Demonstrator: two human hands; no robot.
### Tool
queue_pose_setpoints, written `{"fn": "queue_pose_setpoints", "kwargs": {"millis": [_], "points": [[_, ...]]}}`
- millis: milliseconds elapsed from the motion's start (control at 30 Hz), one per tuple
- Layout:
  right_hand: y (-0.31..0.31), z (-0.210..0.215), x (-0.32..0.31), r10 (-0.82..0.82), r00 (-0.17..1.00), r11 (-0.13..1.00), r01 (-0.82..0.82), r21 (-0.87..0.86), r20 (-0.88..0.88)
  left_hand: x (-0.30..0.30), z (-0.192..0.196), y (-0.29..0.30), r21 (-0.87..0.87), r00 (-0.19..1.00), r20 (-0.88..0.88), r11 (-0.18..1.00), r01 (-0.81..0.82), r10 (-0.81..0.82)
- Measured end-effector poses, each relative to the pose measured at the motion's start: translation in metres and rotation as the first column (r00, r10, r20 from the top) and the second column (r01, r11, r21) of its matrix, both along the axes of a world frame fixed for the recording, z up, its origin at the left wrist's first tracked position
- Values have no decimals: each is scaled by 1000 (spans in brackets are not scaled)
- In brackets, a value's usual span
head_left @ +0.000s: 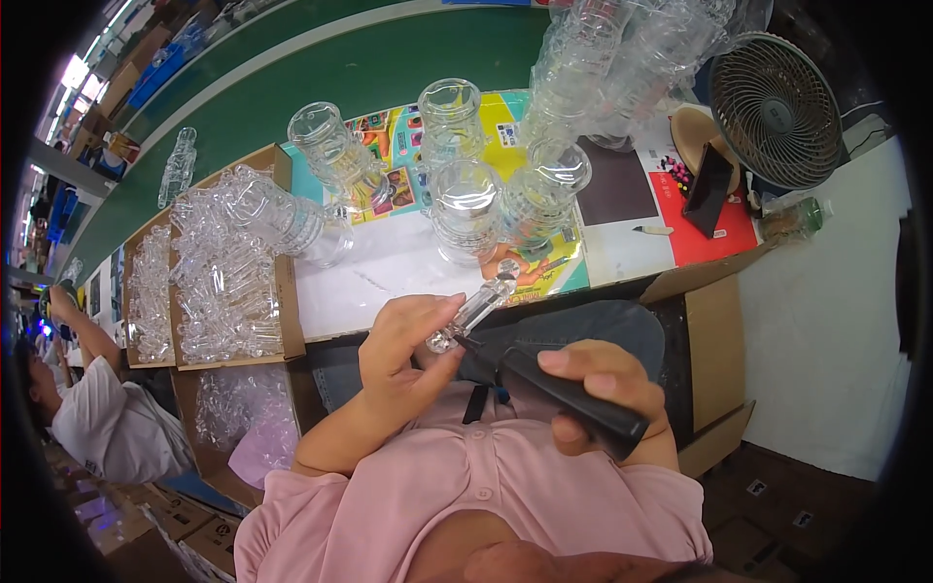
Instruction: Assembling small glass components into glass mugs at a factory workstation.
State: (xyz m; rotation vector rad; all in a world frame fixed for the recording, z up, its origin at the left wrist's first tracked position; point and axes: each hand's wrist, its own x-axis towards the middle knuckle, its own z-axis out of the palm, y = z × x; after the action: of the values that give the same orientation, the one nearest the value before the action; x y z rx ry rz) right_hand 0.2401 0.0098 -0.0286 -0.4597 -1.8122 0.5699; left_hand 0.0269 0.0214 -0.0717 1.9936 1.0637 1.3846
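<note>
Piece, clear and faceted, one point(478, 309): we list it above the lap, in front of the tabletop point(384, 287), its far end overlapping the near edge in our view. Left hand point(403, 350): grip clamped on the piece's near end, thumb and fingers pinching it from opposite sides. Right hand point(617, 379): grip closed around a black handheld tool point(573, 394), whose narrow tip comes right beside that pinched end; whether the two touch, we cannot tell. Hazards, in our judgement: the tip could skid off the smooth surface and catch the left fingers, should the tool be pushed off line; the piece could twist or drop toward the lap, since the pinch takes one end only and leaves the other free; a hard press could chip or crack it, if it is as brittle as it looks. A wide swing forward might also knock the nearest upright clear jar point(466, 209). Orientation: we record the long axis as slanting from the pinched end at lower left to the free, rounded end at upper right, pointing away from the body toward the jars. The tool lies roughly crosswise to it, tip toward upper left.
</note>
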Motion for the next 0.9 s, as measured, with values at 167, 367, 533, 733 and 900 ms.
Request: {"fn": "queue_pose_setpoints", "kwargs": {"millis": [167, 367, 533, 733, 900], "points": [[9, -2, -4, 128, 991, 979, -123, 160, -23, 1, -4, -9, -278, 963, 267, 954, 109, -32], [2, -12, -7, 114, 974, 987, -88, 137, -197, -1, -4, -14, -365, 647, 750, 728, 580, -139], [-4, -3, -2, -7, 985, 993, -13, -117, -174, -1, -5, -12, -350, 578, 804, 670, 654, -144], [7, -7, -5, 141, 977, 989, -133, 58, -160, 0, -5, -15, -351, 615, 778, 722, 595, -128], [9, -13, -16, 113, 989, 949, -78, 306, -99, 3, -5, -15, -418, 767, 641, 837, 354, -5]]}}
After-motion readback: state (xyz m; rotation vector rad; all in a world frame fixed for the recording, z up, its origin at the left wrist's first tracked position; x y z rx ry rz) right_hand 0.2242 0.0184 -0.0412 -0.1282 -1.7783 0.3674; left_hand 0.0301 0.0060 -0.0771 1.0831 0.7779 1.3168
